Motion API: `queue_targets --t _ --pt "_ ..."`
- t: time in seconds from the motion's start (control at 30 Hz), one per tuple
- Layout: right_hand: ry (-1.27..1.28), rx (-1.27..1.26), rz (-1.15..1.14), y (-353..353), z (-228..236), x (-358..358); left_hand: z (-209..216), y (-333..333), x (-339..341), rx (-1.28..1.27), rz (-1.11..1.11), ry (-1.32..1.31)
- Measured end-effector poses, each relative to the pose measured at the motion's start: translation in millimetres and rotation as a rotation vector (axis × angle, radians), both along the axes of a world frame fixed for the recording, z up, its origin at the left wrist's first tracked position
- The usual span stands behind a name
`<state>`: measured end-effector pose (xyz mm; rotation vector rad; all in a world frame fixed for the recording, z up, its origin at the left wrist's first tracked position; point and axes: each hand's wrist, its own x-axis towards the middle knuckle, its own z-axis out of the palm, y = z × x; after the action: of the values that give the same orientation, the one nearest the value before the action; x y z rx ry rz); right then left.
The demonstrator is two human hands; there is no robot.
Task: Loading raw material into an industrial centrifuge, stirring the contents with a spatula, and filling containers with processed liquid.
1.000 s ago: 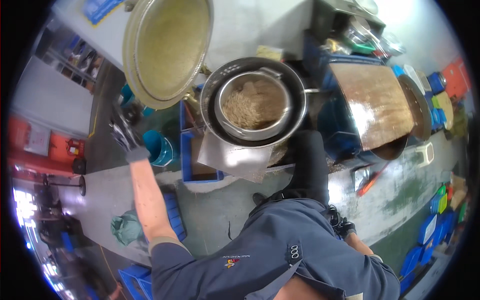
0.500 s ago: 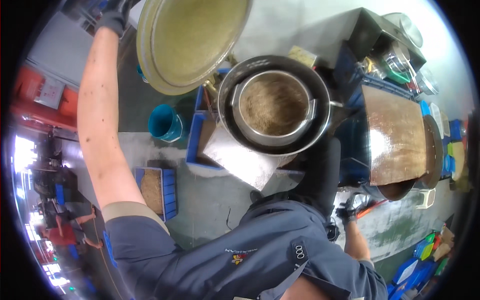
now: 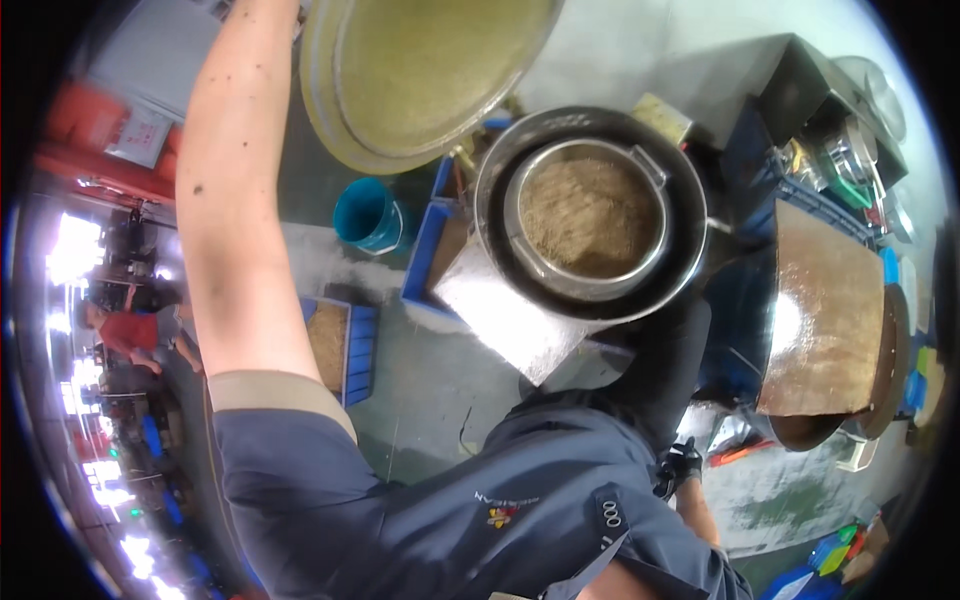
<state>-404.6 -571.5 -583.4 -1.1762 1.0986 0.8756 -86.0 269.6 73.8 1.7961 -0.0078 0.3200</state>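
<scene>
A steel pot with two side handles sits inside a larger round metal vessel. Brown granular material fills much of the inner pot. My left forearm reaches up past the pot's left side and leaves through the top edge, so the left hand is out of sight. Low on the right, my right hand wears a dark glove. It is beside an orange-handled tool on the floor, apart from it. The right hand's fingers are too small and dark to read.
A large yellowish round lid stands tilted at the vessel's upper left. A teal bucket, a blue crate of brown material and a bright metal sheet lie nearby. A brown board is at right. A person in red is far left.
My left hand has gone out through the top edge. The inner pot has turned, its handles now elsewhere, and its blurred contents look sharp. My right hand has drawn away from the orange-handled tool.
</scene>
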Motion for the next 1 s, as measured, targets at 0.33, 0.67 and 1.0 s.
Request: queue_targets --t 0.33,0.67,1.0 --pt "-0.087 0.002 -0.120 -43.9 2.0 -13.4 27.0 -3.6 -19.0 -0.105 -0.214 -0.020" --pt "-0.056 -0.087 -0.083 5.1 42.5 5.9 -18.3 -125.8 39.9 0.573 -0.168 -0.246" --pt "-0.358 -0.341 0.214 7.8 55.1 -80.4 -275.4 -405.1 -53.3 0.639 -0.132 0.014"
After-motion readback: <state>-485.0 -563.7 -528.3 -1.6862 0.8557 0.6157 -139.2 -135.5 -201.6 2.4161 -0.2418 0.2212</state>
